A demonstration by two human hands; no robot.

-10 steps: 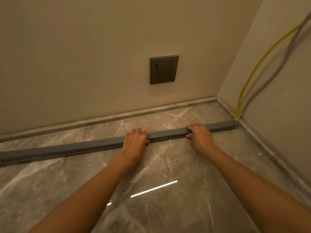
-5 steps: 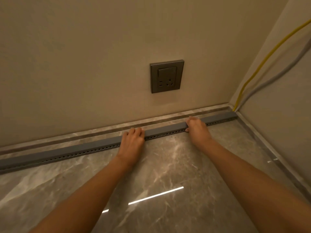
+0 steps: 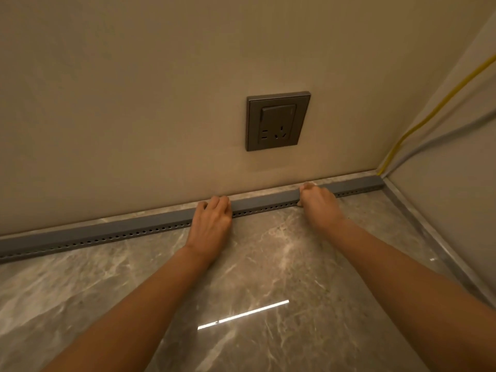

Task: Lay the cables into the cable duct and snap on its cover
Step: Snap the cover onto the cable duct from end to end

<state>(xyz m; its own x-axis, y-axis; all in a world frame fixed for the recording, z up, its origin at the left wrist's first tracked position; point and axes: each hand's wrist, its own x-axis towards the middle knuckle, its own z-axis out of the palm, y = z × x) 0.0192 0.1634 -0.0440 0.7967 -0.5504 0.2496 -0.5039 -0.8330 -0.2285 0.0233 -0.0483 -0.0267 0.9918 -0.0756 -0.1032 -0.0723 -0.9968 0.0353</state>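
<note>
Left hand and right hand grip one duct.
Yellow cable, grey cable at its end; one socket above.

Matt grey plastic all along the cable duct, smooth on top, dotted with a row of small punched holes down the front face. Glossy floor underneath, polished stone look with pale veining, shiny enough to mirror a bright light streak. Same veined stone look on the narrow skirting strip, duller there. Flat matt paint on the wall, smooth, no sheen. Dark grey socket plate, satin finish, faintly metallic, hard to tell metal from plastic. Over in the corner, smooth plastic jacket on the yellow cable, and a duller one on the grey cable.
</note>
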